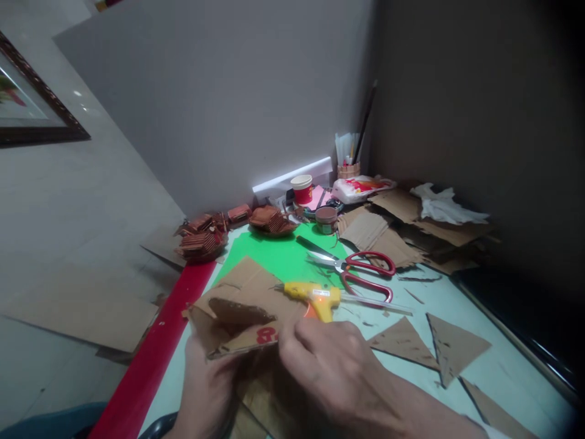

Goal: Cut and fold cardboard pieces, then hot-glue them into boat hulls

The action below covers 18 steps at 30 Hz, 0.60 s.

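My left hand (205, 375) cups a folded brown cardboard piece (242, 342) from below and the left, its fingers mostly hidden behind it. Red marking shows on the near panel, and an opening faces up. At the right end of that piece my right hand (333, 363) is closed, thumb and curled fingers pressed on the edge. Just beyond the right hand lies a yellow hot glue gun (315, 294) with a clear glue stick out of its back. Red-handled scissors (365, 274) rest open behind it, beside the green sheet (283, 259).
Cardboard triangles (406, 344) lie on the right of the pale table. Brown layered cardboard models (272, 221) stand at the back left. A red cup (302, 190), a brown jar (326, 221), a holder with sticks (348, 169) and stacked cardboard (397, 244) fill the back.
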Each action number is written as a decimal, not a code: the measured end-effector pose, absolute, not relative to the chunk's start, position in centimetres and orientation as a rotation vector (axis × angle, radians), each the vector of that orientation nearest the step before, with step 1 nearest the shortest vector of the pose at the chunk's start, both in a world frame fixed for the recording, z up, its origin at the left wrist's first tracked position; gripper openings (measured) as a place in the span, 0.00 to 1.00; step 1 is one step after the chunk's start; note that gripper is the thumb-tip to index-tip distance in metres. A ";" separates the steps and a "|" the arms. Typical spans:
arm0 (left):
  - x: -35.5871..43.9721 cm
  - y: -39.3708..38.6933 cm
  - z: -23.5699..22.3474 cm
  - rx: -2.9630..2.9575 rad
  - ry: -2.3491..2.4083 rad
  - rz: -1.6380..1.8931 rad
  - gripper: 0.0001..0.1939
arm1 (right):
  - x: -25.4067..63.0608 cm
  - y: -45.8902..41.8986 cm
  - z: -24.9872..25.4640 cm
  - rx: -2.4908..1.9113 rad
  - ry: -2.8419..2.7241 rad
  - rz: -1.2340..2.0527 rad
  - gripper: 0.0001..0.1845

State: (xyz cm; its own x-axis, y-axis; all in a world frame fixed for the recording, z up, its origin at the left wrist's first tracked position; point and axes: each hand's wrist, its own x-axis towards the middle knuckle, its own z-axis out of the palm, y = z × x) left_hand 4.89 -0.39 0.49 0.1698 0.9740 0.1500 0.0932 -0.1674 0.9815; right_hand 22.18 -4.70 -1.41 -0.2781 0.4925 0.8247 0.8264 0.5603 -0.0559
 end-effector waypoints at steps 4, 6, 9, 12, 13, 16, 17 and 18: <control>3.9 -0.2 -0.5 1.797 0.913 1.308 0.14 | 22.4 -4.7 -1.3 -0.956 -1.933 -0.508 0.21; 3.7 0.0 -1.0 1.873 0.801 1.366 0.13 | 22.8 -4.9 -1.0 -0.921 -1.993 -0.488 0.19; 4.0 0.2 -1.4 1.854 0.719 1.419 0.06 | 23.2 -5.0 -0.8 -0.865 -2.032 -0.484 0.18; 4.7 0.2 -1.3 1.827 0.649 1.472 0.10 | 23.0 -4.9 -0.9 -0.818 -1.972 -0.511 0.22; 4.9 0.1 -1.3 1.824 0.631 1.483 0.11 | 22.9 -4.9 -1.0 -0.811 -1.955 -0.529 0.23; 5.2 -0.1 -1.1 1.839 0.595 1.489 0.04 | 22.5 -5.0 -1.1 -0.839 -1.919 -0.591 0.22; 5.2 -0.1 -1.0 1.847 0.588 1.485 0.04 | 22.4 -5.1 -1.1 -0.865 -1.923 -0.618 0.20; 5.2 0.0 -1.0 1.855 0.582 1.478 0.04 | 22.4 -5.2 -1.1 -0.894 -1.911 -0.654 0.17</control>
State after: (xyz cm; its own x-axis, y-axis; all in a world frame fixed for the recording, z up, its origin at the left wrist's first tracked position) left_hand 5.16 -0.05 -0.95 0.2532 0.7092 0.6580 -0.0696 -0.6650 0.7435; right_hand 22.36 -5.18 -1.07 -0.3341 0.3208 0.8863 0.7968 0.5985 0.0837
